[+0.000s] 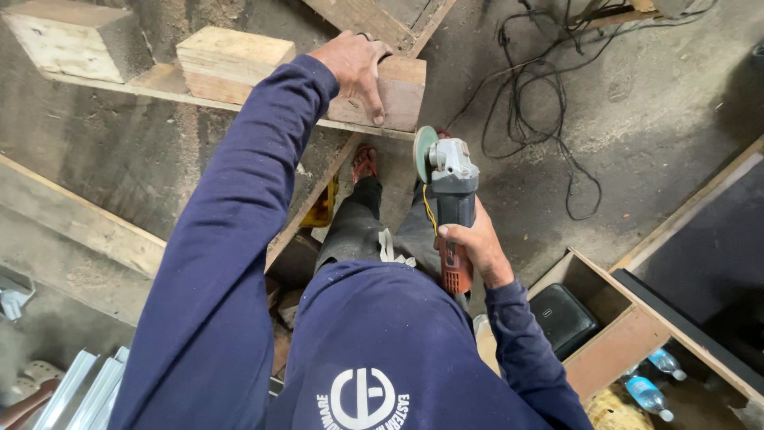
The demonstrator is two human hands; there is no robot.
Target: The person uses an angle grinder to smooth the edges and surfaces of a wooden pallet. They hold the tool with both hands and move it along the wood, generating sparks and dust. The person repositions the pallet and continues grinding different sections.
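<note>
One grinder (450,203) handle, hand-hidden (476,245)

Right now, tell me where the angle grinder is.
In the head view the angle grinder sits right of centre, gripped by the right hand, its disc just below the wooden block that the left hand rests on.

Hands: left (356,68) on wood block (398,91), right (476,243) gripping grinder (451,195)
</note>
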